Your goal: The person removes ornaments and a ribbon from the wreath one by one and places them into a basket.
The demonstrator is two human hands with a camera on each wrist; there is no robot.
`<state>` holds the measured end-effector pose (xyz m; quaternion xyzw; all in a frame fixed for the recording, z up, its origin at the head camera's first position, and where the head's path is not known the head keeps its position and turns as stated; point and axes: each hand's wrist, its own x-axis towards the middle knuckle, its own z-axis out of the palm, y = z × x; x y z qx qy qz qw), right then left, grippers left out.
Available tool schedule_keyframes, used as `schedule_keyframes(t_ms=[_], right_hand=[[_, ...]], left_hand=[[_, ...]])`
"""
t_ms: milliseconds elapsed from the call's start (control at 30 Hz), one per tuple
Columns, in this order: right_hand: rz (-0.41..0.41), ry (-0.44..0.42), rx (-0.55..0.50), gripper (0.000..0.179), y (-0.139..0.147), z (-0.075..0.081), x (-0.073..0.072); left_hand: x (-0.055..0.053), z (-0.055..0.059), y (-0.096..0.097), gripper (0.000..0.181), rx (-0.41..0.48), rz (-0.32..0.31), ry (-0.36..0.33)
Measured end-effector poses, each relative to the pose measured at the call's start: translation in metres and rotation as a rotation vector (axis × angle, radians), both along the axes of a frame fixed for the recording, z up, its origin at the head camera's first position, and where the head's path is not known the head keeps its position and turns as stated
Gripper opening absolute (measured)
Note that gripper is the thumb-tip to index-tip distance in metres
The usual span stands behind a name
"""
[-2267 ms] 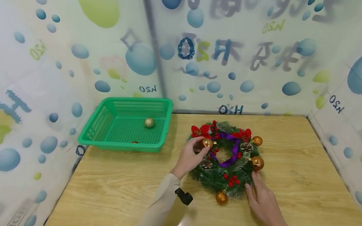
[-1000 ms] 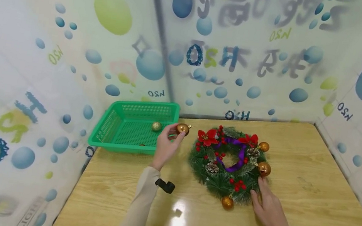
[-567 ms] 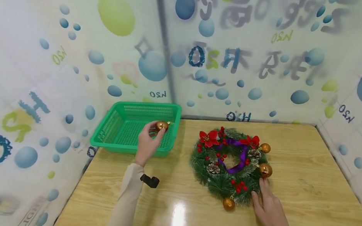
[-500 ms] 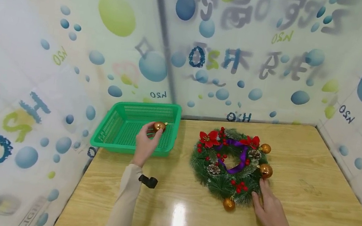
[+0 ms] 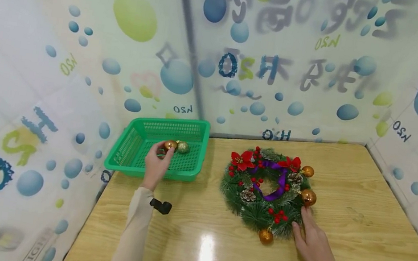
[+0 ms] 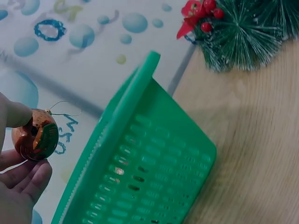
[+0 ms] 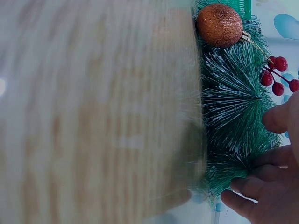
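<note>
And here's the glossy copper-gold round bauble (image 5: 170,146)! Then a pale-gold glitter-speckled round bauble (image 5: 183,147), bright-grn plastic mesh-patterned basket (image 5: 201,153). Now a dk-grn, white-frosted bristly wreath (image 5: 254,218), w/ scarlet petalled flowers (image 5: 242,160) & shiny purple ribbon (image 5: 281,177)! Yellow-brn wood-grain tabletop (image 5: 365,226); white sheet walls (image 5: 312,119) w/ blue & lime spots; beige sleeves (image 5: 133,232).

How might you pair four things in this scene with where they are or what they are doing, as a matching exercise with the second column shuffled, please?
Column one
1. Bare left hand
2. Bare right hand
3. Pale-gold glittery ball
4. Shiny purple ribbon

Column two
A. Lying in the green plastic mesh basket
B. At the central opening of the round green wreath
C. Holding a glossy copper-coloured ball
D. At the wreath's right edge, beneath a ball

Right pairs: 1-C, 2-D, 3-A, 4-B.
</note>
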<state>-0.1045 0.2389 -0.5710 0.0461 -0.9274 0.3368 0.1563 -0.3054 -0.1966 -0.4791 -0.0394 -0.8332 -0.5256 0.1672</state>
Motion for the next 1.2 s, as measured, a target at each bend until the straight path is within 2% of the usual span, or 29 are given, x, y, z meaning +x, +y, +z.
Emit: schedule_keyframes(t_ms=[267,467,767,1200], right_hand=[[-0.008,0.011,-0.007,0.061,0.0,-0.001,0.0],[-0.012,0.005,-0.001,0.061,-0.001,0.0,-0.001],[-0.008,0.013,0.013,0.059,-0.003,-0.001,-0.002],[-0.025,0.033,0.031,0.06,-0.003,-0.003,0.001]], left_hand=[[-0.011,0.0,-0.012,0.049,-0.058,-0.011,-0.045],[-0.019,0.0,-0.022,0.048,-0.085,0.026,-0.057],[-0.024,-0.003,-0.035,0.05,-0.139,0.093,-0.123],[-0.036,0.003,-0.039,0.054,-0.157,0.042,-0.196]])
